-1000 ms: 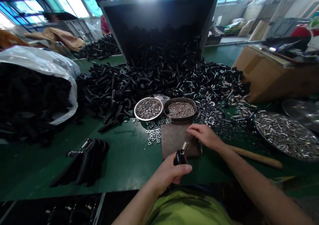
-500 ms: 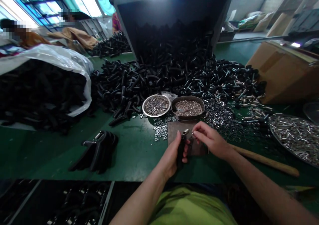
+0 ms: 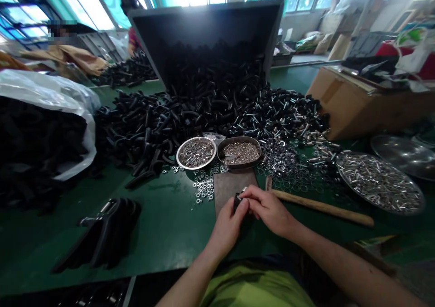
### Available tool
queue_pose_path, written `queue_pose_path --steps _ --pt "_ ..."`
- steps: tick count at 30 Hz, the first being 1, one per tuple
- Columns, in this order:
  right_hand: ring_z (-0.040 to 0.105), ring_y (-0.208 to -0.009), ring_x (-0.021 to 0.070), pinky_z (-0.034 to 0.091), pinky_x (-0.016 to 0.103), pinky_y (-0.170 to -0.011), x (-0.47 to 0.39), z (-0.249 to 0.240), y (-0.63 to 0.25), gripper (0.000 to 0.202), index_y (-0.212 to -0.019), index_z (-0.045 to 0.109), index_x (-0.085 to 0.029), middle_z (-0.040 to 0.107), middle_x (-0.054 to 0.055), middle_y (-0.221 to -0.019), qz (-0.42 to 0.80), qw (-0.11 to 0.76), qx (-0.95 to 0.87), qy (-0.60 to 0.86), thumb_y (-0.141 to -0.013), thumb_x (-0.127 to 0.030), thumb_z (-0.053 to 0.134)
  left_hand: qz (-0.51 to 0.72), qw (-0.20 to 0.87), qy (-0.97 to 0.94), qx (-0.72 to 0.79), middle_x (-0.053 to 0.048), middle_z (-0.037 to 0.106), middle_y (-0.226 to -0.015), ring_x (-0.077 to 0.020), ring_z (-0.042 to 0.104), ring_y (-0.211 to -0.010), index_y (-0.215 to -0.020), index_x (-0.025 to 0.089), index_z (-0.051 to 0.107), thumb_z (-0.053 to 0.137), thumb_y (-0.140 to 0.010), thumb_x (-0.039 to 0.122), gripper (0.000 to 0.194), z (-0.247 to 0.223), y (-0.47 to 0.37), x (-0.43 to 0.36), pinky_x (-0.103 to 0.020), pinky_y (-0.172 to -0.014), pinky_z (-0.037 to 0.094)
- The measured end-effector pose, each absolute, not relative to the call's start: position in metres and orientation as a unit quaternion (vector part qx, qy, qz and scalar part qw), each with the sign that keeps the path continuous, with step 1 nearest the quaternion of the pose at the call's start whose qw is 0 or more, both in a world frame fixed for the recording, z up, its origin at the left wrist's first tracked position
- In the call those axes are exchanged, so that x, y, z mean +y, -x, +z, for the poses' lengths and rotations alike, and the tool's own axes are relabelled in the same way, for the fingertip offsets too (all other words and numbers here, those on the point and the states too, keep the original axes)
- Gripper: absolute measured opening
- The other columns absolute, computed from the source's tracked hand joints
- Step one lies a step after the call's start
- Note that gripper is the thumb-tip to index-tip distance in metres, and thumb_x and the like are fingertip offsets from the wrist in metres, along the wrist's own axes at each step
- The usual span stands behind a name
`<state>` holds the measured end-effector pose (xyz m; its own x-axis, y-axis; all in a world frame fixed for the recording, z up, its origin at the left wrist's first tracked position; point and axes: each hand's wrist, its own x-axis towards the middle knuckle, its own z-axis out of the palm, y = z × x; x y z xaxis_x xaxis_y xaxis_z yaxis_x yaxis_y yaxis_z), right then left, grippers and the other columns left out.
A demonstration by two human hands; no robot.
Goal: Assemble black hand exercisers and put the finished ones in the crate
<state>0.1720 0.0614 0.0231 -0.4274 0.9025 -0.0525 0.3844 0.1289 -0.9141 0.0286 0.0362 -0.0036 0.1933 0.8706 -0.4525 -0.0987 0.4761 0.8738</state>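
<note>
My left hand [image 3: 228,223] grips a black handle piece [image 3: 237,202] with a metal threaded end, held just over a flat brown metal plate [image 3: 231,184] on the green table [image 3: 176,225]. My right hand [image 3: 268,208] meets it from the right, fingertips pinched at the metal tip; what they pinch is too small to make out. Behind the plate stand two round dishes: a silver dish [image 3: 196,152] of eye screws and a dark dish [image 3: 239,152] of small metal parts. Loose washers [image 3: 204,189] lie scattered to the left of the plate.
A wooden-handled hammer [image 3: 322,207] lies to the right of my hands. A big heap of black handles [image 3: 210,103] spills from a tipped dark bin [image 3: 207,30]. A tray of metal pins [image 3: 380,182] and a cardboard box [image 3: 360,103] sit right; assembled handles [image 3: 105,232] lie left.
Both hands have drawn closer to my body over the plate's near edge. My right hand has closed in on the tip of the handle piece held in my left.
</note>
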Motion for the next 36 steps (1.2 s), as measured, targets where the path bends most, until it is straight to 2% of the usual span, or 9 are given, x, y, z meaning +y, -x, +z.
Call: queue_pose_path --steps 3,8,14,17,20,22,27,33,36 --pt "0.055 -0.059 0.0100 0.041 0.021 -0.055 0.074 0.022 -0.198 0.023 -0.103 0.058 -0.020 0.060 -0.003 -0.069 0.480 0.184 -0.746 0.424 -0.092 -0.025 0.039 0.300 0.738 -0.341 0.498 0.007 0.035 -0.057 -0.0041 0.025 -0.043 -0.083 0.017 0.053 0.053 -0.077 0.063 0.047 -0.003 -0.027 0.034 -0.016 -0.037 0.013" --pt "0.055 -0.094 0.0202 0.040 0.029 -0.073 0.115 0.021 -0.287 0.022 -0.102 0.061 -0.019 0.064 0.009 -0.101 0.041 0.040 -0.744 0.666 -0.087 -0.017 0.045 0.346 0.769 -0.228 0.486 0.006 0.037 -0.061 -0.0026 0.025 -0.046 -0.088 0.013 0.056 0.056 -0.076 0.061 0.050 -0.007 -0.016 0.032 -0.014 -0.038 0.014" --pt "0.054 -0.089 0.0228 0.036 0.030 -0.067 0.136 0.010 -0.345 0.028 -0.096 0.063 -0.018 0.065 0.010 -0.088 -0.009 -0.030 -0.725 0.688 -0.078 -0.005 0.046 0.395 0.792 -0.138 0.444 0.002 0.045 -0.063 -0.0042 0.034 -0.046 -0.086 0.012 0.057 0.047 -0.077 0.069 0.059 -0.011 -0.013 0.040 -0.014 -0.037 0.023" --pt "0.055 -0.082 0.0226 0.037 0.031 -0.065 0.139 0.015 -0.348 0.028 -0.102 0.061 -0.018 0.063 0.011 -0.092 -0.024 -0.034 -0.730 0.682 -0.079 -0.009 0.048 0.418 0.793 -0.068 0.437 0.001 0.047 -0.060 -0.0055 0.037 -0.045 -0.076 0.013 0.055 0.048 -0.081 0.060 0.048 -0.008 -0.015 0.048 -0.015 -0.037 0.026" --pt "0.057 -0.080 0.0241 0.040 0.034 -0.066 0.141 0.030 -0.339 0.024 -0.100 0.062 -0.018 0.061 0.012 -0.097 -0.054 0.016 -0.747 0.663 -0.082 -0.015 0.047 0.446 0.806 0.001 0.390 0.002 0.043 -0.053 -0.0060 0.035 -0.043 -0.066 0.014 0.050 0.049 -0.085 0.041 0.033 -0.005 -0.015 0.056 -0.016 -0.039 0.027" --pt "0.058 -0.085 0.0257 0.043 0.038 -0.072 0.135 0.042 -0.321 0.018 -0.093 0.064 -0.018 0.062 0.012 -0.097 -0.040 0.107 -0.779 0.616 -0.082 -0.018 0.049 0.463 0.812 0.029 0.354 0.003 0.038 -0.048 -0.0064 0.033 -0.042 -0.062 0.015 0.047 0.046 -0.085 0.036 0.031 -0.004 -0.016 0.059 -0.016 -0.040 0.028" --pt "0.061 -0.092 0.0223 0.048 0.038 -0.084 0.092 0.061 -0.240 0.014 -0.093 0.065 -0.023 0.067 0.007 -0.098 0.152 0.324 -0.804 0.475 -0.084 -0.027 0.055 0.489 0.805 0.032 0.334 0.003 0.037 -0.046 -0.0074 0.032 -0.042 -0.060 0.015 0.048 0.046 -0.083 0.036 0.031 -0.004 -0.022 0.061 -0.018 -0.042 0.029" --pt "0.064 -0.087 0.0189 0.052 0.033 -0.077 0.060 0.040 -0.170 0.019 -0.092 0.066 -0.020 0.068 0.009 -0.095 0.195 0.350 -0.830 0.388 -0.087 -0.016 0.048 0.524 0.776 -0.011 0.350 0.002 0.043 -0.048 -0.0084 0.037 -0.045 -0.063 0.015 0.050 0.051 -0.078 0.033 0.024 0.003 -0.034 0.053 -0.021 -0.047 0.033" --pt "0.063 -0.088 0.0208 0.050 0.034 -0.078 0.060 0.029 -0.156 0.020 -0.092 0.065 -0.019 0.067 0.011 -0.094 0.168 0.371 -0.812 0.418 -0.089 -0.024 0.047 0.567 0.735 -0.035 0.370 0.003 0.045 -0.052 -0.0075 0.039 -0.047 -0.065 0.015 0.050 0.056 -0.075 0.032 0.020 0.005 -0.036 0.049 -0.021 -0.050 0.034"
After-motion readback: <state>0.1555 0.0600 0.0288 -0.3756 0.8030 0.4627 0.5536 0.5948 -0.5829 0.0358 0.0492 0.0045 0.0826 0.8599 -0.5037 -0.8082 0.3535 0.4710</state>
